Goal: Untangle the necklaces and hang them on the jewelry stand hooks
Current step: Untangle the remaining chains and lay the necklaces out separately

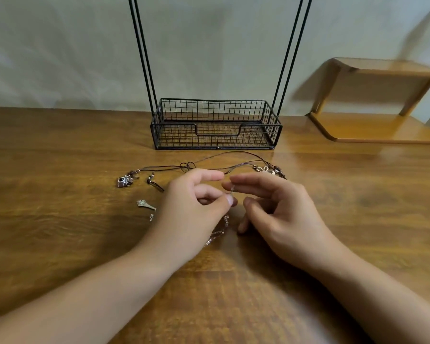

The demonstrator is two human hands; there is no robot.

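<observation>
Head view: left hand [196, 202] pinches a fine metal chain [219, 232] between thumb and fingers, just above the counter [60, 219]; the chain trails down to the wood between both wrists. Right hand [271, 204] has fingers loosely extended, thumb apart, tips almost meeting the left's, looks to be gripping nothing. Probable step: teasing the chain free. Best done slowly, right fingertips picking one strand while the left keeps its pinch, no yanking. Behind the hands lie brown cord necklaces [209, 165], looped together, with a camera charm [125, 182] left and a flower pendant [266, 170] right. Loose tower charm [145, 205] left. Jewelry stand [215, 125] wire basket beyond; hooks out of frame. Wooden shelf [382, 100] far right.
</observation>
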